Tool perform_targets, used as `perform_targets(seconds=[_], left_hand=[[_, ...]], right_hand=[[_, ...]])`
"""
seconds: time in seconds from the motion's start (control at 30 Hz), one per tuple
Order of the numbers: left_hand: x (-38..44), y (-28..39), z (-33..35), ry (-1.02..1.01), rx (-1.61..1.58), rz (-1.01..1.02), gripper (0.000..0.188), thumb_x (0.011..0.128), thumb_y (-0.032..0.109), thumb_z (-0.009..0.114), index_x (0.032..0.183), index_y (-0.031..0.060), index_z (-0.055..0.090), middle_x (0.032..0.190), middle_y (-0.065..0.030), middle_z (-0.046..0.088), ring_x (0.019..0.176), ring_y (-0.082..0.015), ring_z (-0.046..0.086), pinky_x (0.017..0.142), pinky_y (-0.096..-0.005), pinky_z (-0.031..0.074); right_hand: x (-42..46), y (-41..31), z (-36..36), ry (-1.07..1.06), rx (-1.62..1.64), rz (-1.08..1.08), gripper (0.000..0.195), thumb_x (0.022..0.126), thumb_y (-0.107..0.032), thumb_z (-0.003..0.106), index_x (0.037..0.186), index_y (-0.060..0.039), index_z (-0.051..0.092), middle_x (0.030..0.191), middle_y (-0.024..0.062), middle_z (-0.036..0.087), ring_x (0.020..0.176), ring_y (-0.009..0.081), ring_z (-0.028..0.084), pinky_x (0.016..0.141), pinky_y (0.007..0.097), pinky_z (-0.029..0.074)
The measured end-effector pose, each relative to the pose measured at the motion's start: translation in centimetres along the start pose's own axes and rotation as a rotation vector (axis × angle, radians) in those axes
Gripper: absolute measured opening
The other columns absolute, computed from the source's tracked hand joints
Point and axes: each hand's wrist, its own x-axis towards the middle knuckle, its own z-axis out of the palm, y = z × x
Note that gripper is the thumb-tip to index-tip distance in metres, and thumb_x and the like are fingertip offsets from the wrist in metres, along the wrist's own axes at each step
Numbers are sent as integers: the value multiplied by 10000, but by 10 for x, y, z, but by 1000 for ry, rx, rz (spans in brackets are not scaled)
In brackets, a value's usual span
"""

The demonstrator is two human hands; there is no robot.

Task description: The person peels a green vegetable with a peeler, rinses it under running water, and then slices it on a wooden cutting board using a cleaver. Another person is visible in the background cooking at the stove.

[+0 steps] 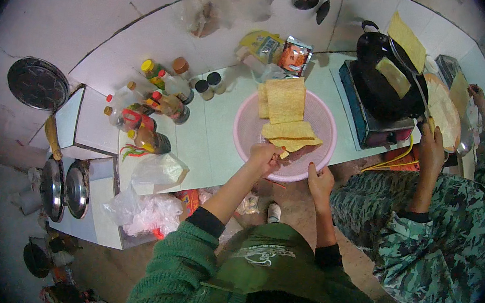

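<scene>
A pink plastic colander (238, 140) rests on the tiled counter in front of me, holding several flat yellow sheets of food (286, 100). My left hand (266, 159) is over its near side, fingers closed on a small yellow piece (284, 154) close to a folded sheet (291, 131). With my right hand (321, 182) I grip the colander's near right rim, thumb on top. The underside of that grip is hidden.
At right, a co-worker's hand (432, 140) holds a skimmer beside a black wok (375, 92) on a gas stove (363, 124). Several sauce bottles (171, 107), a plastic bag (158, 171) and seasoning packets (295, 57) stand or lie on the counter.
</scene>
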Motion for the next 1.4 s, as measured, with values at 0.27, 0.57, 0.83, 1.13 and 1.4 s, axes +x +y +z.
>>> perform_targets(seconds=[0.27,0.57,0.83,1.13,1.4], left_hand=[[-41,21,-4,-114,305,136,76,800,-31,654,873,-31,632,597,-20,536,430,-86,438,376,-243,390],[-305,90,60,-646,45,231,175,840,45,658,981,45,555,759,-171,669,407,-66,425,377,-200,326],[-379,89,44,-1096,153,155,156,785,6,749,924,-49,705,847,-174,711,771,-316,684,657,-414,550],[-358,56,59,-1348,-305,752,353,821,-2,700,1163,6,612,801,-151,694,680,-255,656,636,-380,526],[-361,64,50,-1427,-402,790,443,875,21,641,1300,63,524,885,-170,698,651,-289,652,522,-376,520]], right_hand=[[-9,-4,8,-117,80,55,301,863,-266,662,837,33,651,682,54,623,632,110,538,591,305,439],[-4,-3,13,19,38,42,379,844,-301,640,718,47,558,626,169,561,584,240,524,597,420,429],[3,-2,16,6,82,57,315,889,-246,586,830,62,616,658,46,568,632,111,482,583,321,411],[-2,-5,21,35,102,55,344,887,-275,591,815,61,606,680,75,582,660,157,525,631,346,437],[10,22,29,49,111,13,369,904,-303,602,785,43,555,684,119,544,647,182,486,628,363,415]])
